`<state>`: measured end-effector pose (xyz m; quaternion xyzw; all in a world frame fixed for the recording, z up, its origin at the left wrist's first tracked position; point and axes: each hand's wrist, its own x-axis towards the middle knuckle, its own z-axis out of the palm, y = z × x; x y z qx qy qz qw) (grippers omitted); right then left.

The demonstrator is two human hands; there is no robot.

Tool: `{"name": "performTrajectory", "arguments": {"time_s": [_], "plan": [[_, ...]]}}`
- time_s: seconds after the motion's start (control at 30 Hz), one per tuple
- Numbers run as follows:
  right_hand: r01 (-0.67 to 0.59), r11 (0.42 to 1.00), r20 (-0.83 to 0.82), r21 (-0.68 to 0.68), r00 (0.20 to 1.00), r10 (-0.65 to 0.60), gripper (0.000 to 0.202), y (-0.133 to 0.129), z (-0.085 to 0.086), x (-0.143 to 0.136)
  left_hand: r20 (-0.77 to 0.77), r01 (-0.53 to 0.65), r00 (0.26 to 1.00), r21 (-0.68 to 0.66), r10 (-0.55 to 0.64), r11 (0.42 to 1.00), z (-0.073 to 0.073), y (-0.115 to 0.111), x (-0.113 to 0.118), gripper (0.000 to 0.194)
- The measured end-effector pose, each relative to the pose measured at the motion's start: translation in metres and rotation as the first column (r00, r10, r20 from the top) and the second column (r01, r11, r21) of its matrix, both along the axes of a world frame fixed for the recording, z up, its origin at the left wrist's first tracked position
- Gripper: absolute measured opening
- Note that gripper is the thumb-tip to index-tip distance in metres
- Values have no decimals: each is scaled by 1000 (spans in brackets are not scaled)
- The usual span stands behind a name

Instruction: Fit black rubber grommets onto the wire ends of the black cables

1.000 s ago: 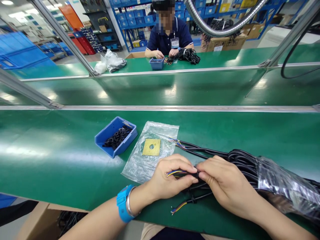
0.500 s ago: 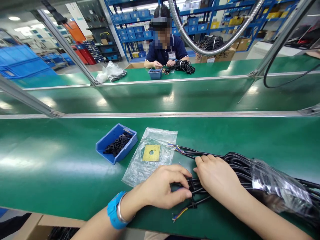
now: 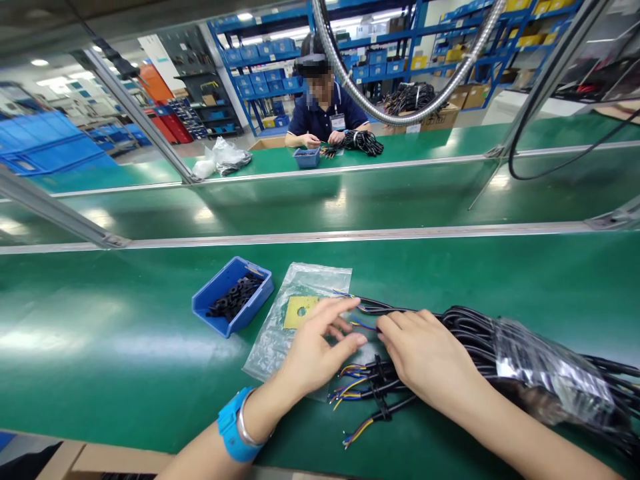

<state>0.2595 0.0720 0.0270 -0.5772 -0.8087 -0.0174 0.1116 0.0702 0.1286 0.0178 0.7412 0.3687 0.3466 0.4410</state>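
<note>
Blue plastic open bin [image 3: 253, 309], beyond my unclasped left hand [image 3: 311, 350], holds small black parts [image 3: 237, 298]; my right hand [image 3: 433, 353] pinches a blue-wired cable end [image 3: 367, 326].

This looks like a factory assembly workshop: a long green desk [image 3: 125, 373] with metal posts [image 3: 141, 120], blue racks [image 3: 417, 30] stacked with bins [image 3: 377, 57], a cardboard box [image 3: 437, 121] heaped with black cables [image 3: 410, 98], and 1 co-worker [image 3: 300, 120] wearing a navy shirt and badge [image 3: 338, 122].
</note>
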Motion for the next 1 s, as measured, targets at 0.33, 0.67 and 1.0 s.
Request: {"name": "performTrajectory", "arguments": {"time_s": [0.33, 0.67, 1.0], "plan": [[-124, 951, -107, 282, 981, 159, 27, -3, -13, 11, 69, -61, 997, 346, 39, 936, 3, -18, 15, 13], [-382, 887, 2, 260, 919, 395, 29, -3, 8, 32, -625, -403, 500, 445, 600, 800, 47, 68, -112, 23], [-399, 885, -81, 241, 900, 428, 29, -6, -1, 35, -750, -387, 254, 500, 611, 775, 25, 96, -148, 19]]}}
